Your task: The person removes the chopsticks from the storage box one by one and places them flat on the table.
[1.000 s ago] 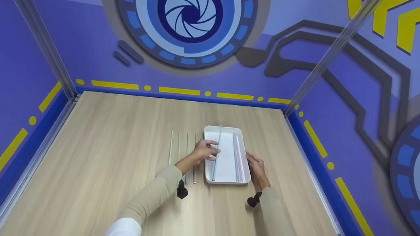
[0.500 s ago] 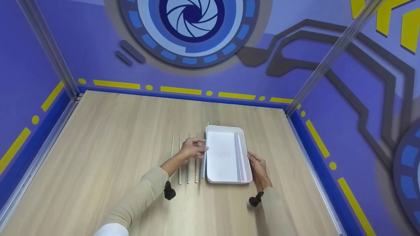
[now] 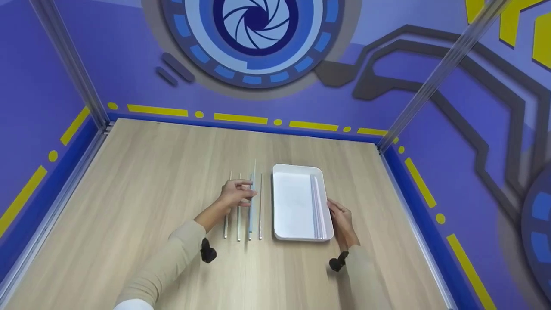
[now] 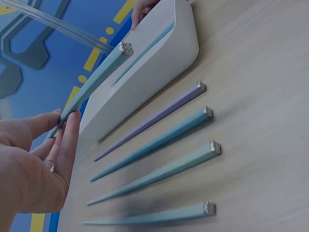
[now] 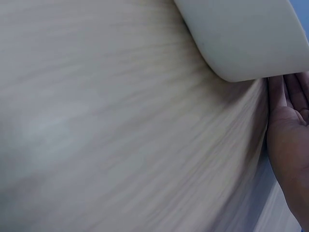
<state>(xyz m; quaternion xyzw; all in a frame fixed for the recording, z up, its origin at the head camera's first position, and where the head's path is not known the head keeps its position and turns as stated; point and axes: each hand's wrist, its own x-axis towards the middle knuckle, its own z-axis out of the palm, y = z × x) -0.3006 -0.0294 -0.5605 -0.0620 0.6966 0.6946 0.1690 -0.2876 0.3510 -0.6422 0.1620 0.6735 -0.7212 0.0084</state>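
- Booth with blue printed walls (image 3: 129,82), wood-grain table (image 3: 172,172) in front of a person.
- Step in hand, as judged: handling a single light-blue chopstick (image 4: 91,84) outside the tray, above the table row.
- Left hand (image 3: 234,193) pinches that chopstick between thumb and fingertips, well below its silver end cap; it hangs over the row, left of the tray.
- Next move probably calls for steady lowering, kept parallel to the row, without knocking the neighbours.
- Row on the table, four chopsticks lying apart, roughly parallel: purple one (image 4: 149,121) nearest the tray, then deeper blue one (image 4: 154,142), pale green one (image 4: 159,166), pale blue-green one (image 4: 149,215).
- White tray (image 3: 290,209), shallow, rounded corners, right of the row.
- In the tray: a bundle of purple, pink and bluish chopsticks (image 3: 317,209) along its right wall; too tight to count surely. Rest of its floor bare.
- Right hand (image 3: 342,219): fingers together, fairly straight, touching the tray's right outer wall.
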